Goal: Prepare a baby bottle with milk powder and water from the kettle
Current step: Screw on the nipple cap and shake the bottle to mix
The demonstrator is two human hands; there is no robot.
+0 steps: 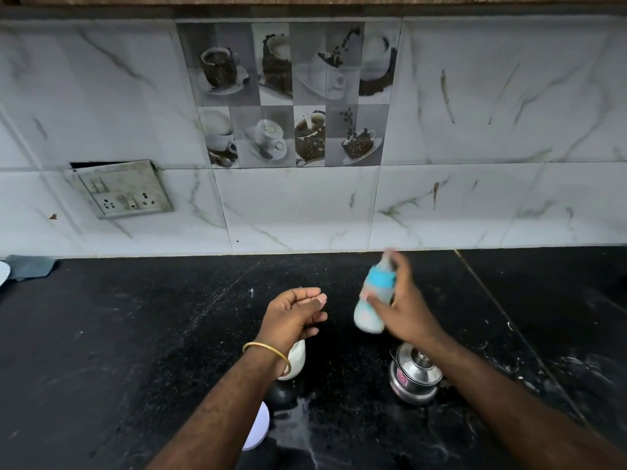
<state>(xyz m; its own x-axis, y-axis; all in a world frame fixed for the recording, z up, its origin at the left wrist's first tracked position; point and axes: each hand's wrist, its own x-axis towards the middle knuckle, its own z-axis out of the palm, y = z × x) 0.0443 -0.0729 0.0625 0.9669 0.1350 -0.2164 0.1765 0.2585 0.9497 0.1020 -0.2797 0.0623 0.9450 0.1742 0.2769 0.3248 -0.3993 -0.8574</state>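
Note:
My right hand (pixel 405 308) grips a baby bottle (pixel 373 300) with a blue collar and a clear cap, held in the air above the black counter and tilted a little to the right. The bottle looks blurred and holds white milk in its lower part. My left hand (pixel 295 313) hovers to the left of the bottle with loosely curled fingers and holds nothing; a gold bangle sits on its wrist. A small steel kettle (pixel 414 378) with its lid on stands on the counter under my right forearm. A white container (pixel 295 361) is partly hidden behind my left wrist.
The black stone counter (pixel 135 334) runs along a marble-tiled wall with a switch socket (pixel 122 189) at the left. A white round lid (pixel 259 429) lies by my left forearm. Wet patches mark the counter near the kettle. A grey cloth (pixel 30 266) lies far left.

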